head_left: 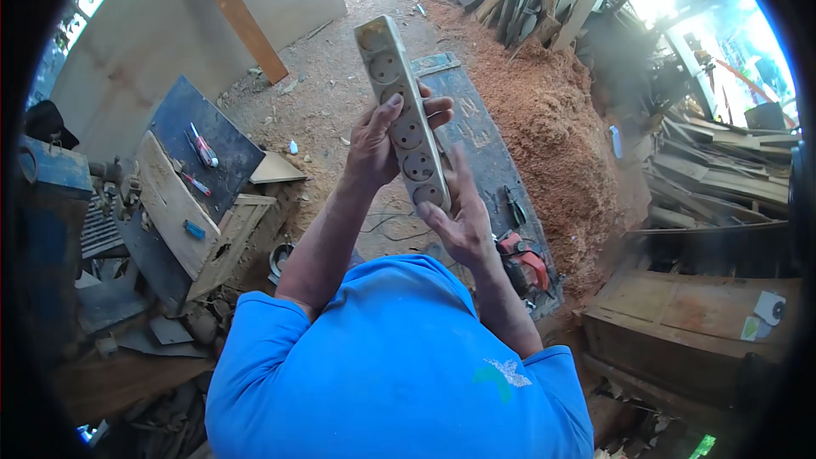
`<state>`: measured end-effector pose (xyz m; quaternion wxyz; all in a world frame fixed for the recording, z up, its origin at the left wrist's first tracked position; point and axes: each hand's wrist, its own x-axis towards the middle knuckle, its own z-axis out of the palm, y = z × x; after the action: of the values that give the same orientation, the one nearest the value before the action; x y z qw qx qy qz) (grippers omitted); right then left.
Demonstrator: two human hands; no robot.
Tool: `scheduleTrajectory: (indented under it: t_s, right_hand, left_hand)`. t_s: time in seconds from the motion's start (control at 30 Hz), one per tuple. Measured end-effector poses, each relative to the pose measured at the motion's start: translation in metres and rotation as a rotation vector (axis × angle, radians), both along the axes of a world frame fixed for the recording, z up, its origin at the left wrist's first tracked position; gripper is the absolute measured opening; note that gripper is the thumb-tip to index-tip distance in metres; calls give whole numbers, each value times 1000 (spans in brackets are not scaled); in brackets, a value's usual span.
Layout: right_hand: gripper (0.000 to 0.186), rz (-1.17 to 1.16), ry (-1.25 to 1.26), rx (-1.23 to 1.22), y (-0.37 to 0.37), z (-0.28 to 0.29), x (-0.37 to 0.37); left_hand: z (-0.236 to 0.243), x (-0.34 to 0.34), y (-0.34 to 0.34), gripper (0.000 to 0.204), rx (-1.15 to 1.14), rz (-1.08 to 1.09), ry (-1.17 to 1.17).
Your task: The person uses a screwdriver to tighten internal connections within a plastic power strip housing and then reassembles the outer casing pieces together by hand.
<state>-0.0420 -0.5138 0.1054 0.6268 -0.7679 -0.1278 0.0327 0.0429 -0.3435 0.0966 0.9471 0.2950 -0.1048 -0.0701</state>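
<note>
Handling/checking step, prob.: L hand (372,146) wraps 6-socket power strip (410,132) mid-length, R hand (466,228) pinches near end, raised by wooden bench's (489,149) L side; next move likely needs steady grips.

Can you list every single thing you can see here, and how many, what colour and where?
Power strip: one, off-white, held up in the middle
Low bench: one, worn grey-blue, behind the strip
Power tool: one, red and black, bench's near end
Screwdrivers: at least two, red and clear handles, dark board at left
Small item: one, blue, left, kind unclear
Sawdust heap: one, reddish-brown, right of bench
Scrap wood: many, brown and grey, right
Post: one, orange-brown, upper left
Wooden cabinet: one, brown, lower right
Shirt: one, blue, bottom middle
Left hand: one, bare, gripping the strip
Right hand: one, bare, strip's near end
</note>
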Motion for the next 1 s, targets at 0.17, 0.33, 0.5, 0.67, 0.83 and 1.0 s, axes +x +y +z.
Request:
scheduleTrajectory:
  t_s: [0.17,0.33,0.5,0.67,0.83,1.0]
  right_hand:
    - [69,80,296,127,5,-8,-2]
    - [58,-3,60,-120,3,-6,2]
    - [56,40,-55,-98,0,-17,2]
    - [57,117,-50,-65,-2,-25,0]
    - [54,174,-48,-124,-2,-24,3]
    - [48,198,127,36,3,-26,21]
  left_hand:
    - [-9,-1,7,38,8,86,44]
    - [-13,-3,20,45,11,91,95]
    - [-24,-10,34,49,-60,121,103]
    - [-26,-16,37,44,-116,131,-14]
    - [-22,-23,36,36,-40,267,136]
    - [-12,-35,17,40,234,392,209]
